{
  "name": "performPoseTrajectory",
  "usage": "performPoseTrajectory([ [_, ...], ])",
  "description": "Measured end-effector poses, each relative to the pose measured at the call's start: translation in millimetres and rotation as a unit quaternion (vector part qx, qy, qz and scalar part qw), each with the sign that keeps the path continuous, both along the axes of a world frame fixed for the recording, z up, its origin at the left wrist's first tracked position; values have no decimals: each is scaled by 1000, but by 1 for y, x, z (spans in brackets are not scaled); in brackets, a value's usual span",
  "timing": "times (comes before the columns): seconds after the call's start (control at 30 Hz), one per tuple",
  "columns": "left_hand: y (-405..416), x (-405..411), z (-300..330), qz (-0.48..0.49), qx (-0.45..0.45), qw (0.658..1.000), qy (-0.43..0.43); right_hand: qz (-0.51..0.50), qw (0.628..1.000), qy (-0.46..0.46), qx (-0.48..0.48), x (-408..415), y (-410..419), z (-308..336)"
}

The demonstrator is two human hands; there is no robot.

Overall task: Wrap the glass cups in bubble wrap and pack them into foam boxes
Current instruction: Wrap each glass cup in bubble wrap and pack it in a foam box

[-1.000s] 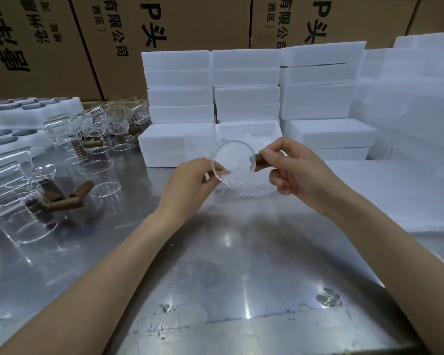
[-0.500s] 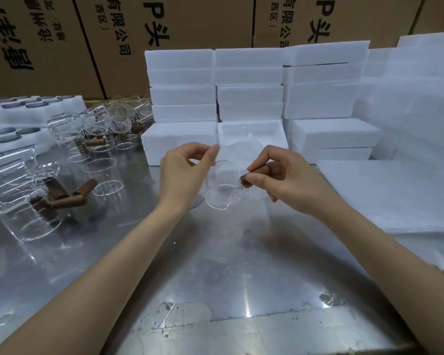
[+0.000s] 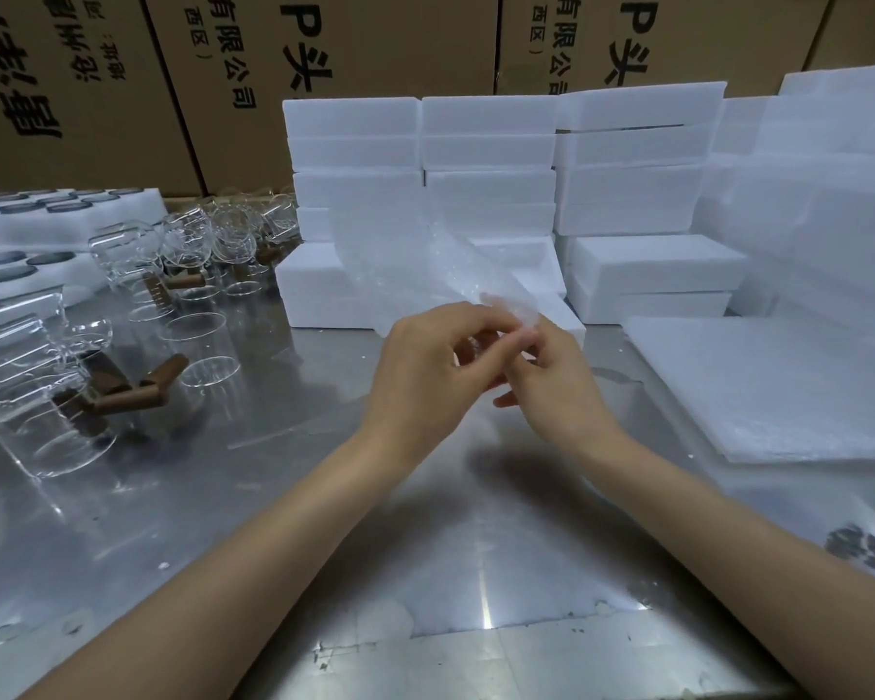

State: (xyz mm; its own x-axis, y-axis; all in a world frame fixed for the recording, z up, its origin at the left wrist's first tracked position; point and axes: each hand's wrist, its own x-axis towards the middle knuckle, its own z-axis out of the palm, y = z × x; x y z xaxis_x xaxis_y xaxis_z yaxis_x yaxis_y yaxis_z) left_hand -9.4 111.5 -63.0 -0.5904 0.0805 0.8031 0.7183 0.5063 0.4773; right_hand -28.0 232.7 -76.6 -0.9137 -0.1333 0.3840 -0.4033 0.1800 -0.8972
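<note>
My left hand (image 3: 425,368) and my right hand (image 3: 559,384) meet above the middle of the steel table (image 3: 425,548). Between them is a glass cup, almost wholly hidden; only its brown handle (image 3: 482,340) shows inside the curled fingers of my left hand. A translucent sheet of bubble wrap (image 3: 425,255) rises from the hands toward the upper left, and my right thumb and forefinger pinch its lower end. Behind it lies an open foam box (image 3: 531,255).
Closed white foam boxes (image 3: 486,144) are stacked along the back, in front of cardboard cartons (image 3: 354,42). A flat foam sheet (image 3: 758,386) lies to the right. Several glass cups with brown handles (image 3: 46,396) stand to the left, beside foam trays (image 3: 21,229).
The cup was held in plain sight between both hands. The hands have closed together over it, and a bubble wrap sheet now stands up from them.
</note>
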Motion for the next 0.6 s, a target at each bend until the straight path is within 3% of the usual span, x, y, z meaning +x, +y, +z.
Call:
performPoseTrajectory([
  [0.23, -8, -4, 5, 40, -14, 999, -7, -10, 983, -79, -165, -3, 9, 9],
  [0.43, -17, -14, -5, 62, -167, 984, -28, 1, 960, -129, -249, -8, 12, 9],
  [0.6, -11, -11, -5, 37, -133, 989, 50, 35, 948, -145, -280, -10, 13, 8],
])
